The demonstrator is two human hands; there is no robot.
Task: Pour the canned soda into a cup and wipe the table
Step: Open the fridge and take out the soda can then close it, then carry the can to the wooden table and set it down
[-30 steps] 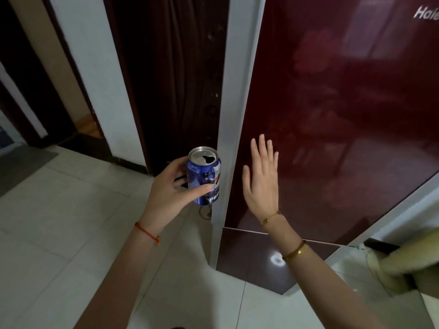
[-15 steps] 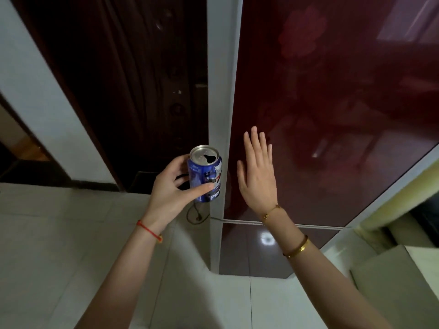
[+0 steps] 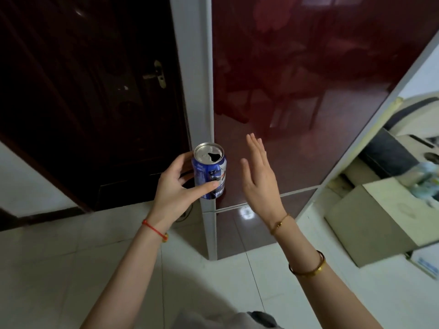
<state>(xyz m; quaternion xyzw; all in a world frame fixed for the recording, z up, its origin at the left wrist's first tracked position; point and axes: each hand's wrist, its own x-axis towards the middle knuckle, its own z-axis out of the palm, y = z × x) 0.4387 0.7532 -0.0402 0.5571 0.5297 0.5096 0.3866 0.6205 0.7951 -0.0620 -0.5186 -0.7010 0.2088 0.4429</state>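
The left hand held an opened blue Pepsi can upright, its grip wrapped around the can, thumb across the front. The right hand hung beside it, fingers straight, before the dark red fridge door.

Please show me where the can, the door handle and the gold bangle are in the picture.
can [image 3: 210, 176]: head view, on its blue side wall.
door handle [image 3: 158, 74]: head view, on its brass plate.
gold bangle [image 3: 308, 269]: head view, on the band at the right forearm.
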